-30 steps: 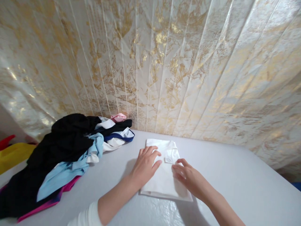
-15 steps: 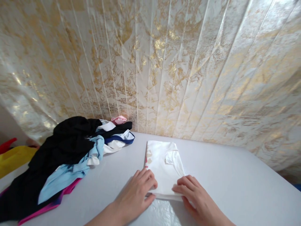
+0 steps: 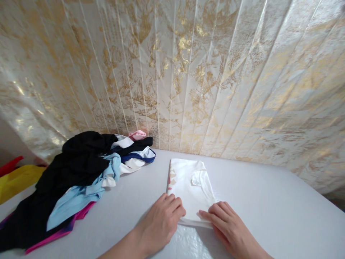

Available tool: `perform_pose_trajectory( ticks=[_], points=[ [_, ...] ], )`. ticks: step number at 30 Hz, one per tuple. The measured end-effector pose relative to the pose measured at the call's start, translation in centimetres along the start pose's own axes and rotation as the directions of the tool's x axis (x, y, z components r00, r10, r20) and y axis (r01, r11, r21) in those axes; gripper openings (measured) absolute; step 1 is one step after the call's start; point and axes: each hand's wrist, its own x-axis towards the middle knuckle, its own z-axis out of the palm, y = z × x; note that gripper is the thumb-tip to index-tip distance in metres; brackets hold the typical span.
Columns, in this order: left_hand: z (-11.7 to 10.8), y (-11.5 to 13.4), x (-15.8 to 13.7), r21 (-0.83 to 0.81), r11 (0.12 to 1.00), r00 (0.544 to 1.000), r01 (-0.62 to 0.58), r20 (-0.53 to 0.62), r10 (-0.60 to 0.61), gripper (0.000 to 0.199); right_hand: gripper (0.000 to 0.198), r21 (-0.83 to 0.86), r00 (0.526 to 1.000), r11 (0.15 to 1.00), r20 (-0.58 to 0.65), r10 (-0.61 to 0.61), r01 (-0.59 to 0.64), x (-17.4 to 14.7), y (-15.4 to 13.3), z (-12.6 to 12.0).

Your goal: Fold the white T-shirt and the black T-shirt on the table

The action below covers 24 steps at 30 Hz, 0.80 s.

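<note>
A white T-shirt, folded into a small rectangle, lies on the table in front of me. Its neckline and a printed label face up, and bits of a tan and red print show along its left edge. My left hand is closed at the near left corner of the shirt, fingers curled on the cloth and thumb hidden. At the near right corner, my right hand pinches the edge, its fingers on top and the thumb mostly hidden beneath.
A heap of loose clothes, with a black garment over a light blue one, spreads across the left of the white table. Yellow cloth lies at the far left. A gold-patterned curtain hangs behind the table.
My left hand has shifted slightly right along the shirt's near edge, and its thumb has gone out of sight. The shirt's label is turned flatter and shows more fully.
</note>
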Motion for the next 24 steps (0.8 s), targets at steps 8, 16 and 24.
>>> perform_pose_trajectory(
  ticks=[8, 16, 24],
  points=[
    [0.1, -0.4, -0.5, 0.018, 0.997, 0.997, 0.074, 0.027, -0.074, 0.027, 0.034, -0.027, 0.999, 1.0, 0.041, -0.009, 0.01, 0.1, -0.1, 0.1],
    [0.3, 0.1, -1.4, 0.007, 0.926, 0.925, 0.377, -0.043, -0.377, 0.019, 0.021, -0.032, 0.998, 0.999, -0.068, 0.017, -0.019, -0.1, 0.4, 0.8],
    [0.5, 1.1, -0.3, 0.194, 0.919, 0.931, 0.343, 0.06, -0.36, 0.02, 0.018, 0.023, 0.981, 0.998, -0.186, 0.058, -0.055, 0.3, 0.0, 1.1]
  ],
)
